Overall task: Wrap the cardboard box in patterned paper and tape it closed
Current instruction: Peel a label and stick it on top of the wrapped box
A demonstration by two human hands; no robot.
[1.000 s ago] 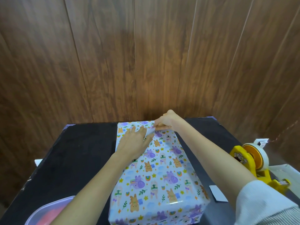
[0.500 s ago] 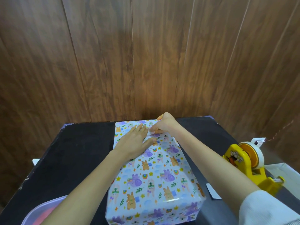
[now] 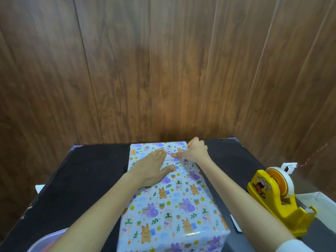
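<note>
The box wrapped in patterned paper (image 3: 172, 206), printed with bunnies and purple animals, lies lengthwise on the black table (image 3: 87, 179). My left hand (image 3: 152, 168) lies flat on the far half of its top, fingers straight, pressing the paper down. My right hand (image 3: 193, 150) reaches to the far end of the box; its fingertips press on a short pale tape strip (image 3: 170, 159) beside my left fingertips, and its thumb is raised clear of the paper. The cardboard itself is hidden under the paper.
A yellow tape dispenser (image 3: 278, 197) with a white roll stands at the table's right edge. A small white slip (image 3: 236, 224) lies between it and the box. A pale plastic tub (image 3: 47, 240) shows at the bottom left. A wooden wall rises right behind the table.
My right hand has come off the box's far edge and down onto its top, its fingertips now beside my left fingers. My left hand has stayed flat in place.
</note>
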